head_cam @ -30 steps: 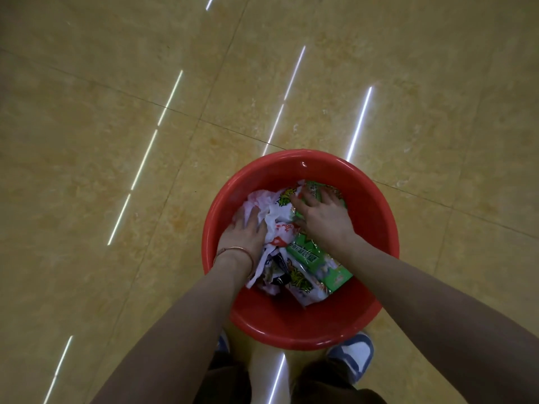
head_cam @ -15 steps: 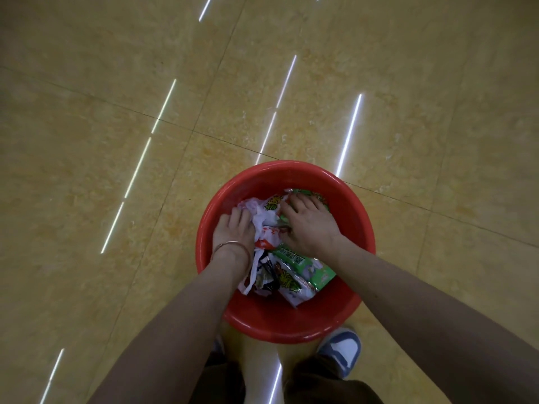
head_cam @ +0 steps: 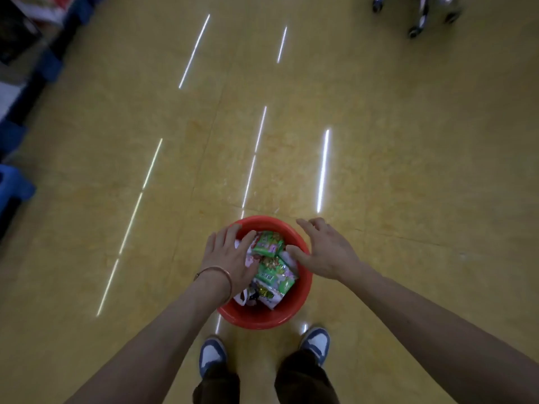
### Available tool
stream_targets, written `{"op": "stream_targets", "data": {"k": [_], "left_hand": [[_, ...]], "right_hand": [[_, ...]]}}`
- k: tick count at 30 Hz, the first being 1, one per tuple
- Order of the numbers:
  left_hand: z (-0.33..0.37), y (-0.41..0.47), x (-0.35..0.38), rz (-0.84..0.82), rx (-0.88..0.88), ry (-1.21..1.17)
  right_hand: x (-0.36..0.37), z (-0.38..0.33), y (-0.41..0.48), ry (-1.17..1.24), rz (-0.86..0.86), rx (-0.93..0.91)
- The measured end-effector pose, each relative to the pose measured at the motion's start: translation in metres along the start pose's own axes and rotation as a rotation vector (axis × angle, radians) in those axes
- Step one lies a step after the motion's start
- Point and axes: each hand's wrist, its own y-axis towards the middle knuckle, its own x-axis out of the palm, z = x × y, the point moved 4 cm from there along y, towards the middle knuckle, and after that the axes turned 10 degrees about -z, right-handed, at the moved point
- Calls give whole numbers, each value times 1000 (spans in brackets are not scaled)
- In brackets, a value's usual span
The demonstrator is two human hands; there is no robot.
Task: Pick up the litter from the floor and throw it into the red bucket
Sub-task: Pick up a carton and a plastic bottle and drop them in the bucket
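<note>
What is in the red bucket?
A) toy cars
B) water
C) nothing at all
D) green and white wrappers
D: green and white wrappers lie piled inside the bucket.

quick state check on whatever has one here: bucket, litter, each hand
bucket: upright on the floor, holding litter
litter: packets and wrappers piled inside the bucket
left hand: open, fingers straight, over the bucket's left rim, holding nothing
right hand: open, fingers spread, over the right rim, holding nothing
</note>
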Motion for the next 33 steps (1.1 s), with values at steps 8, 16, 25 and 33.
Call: {"op": "stream_targets", "data": {"k": [8,16,25,33], "left_hand": [[71,-100,-167,191,312,-177],[155,-210,-264,241,755,-197],[350,-301,-252,122,1201,-20],[511,-352,-208,42,1408,115]], "right_hand": [[-134,-22,-157,250,307,108],[-171,-23,-336,666,757,219],[-96,52,-561,782,1051,653],[-38,125,-698,812,1152,900]]}}
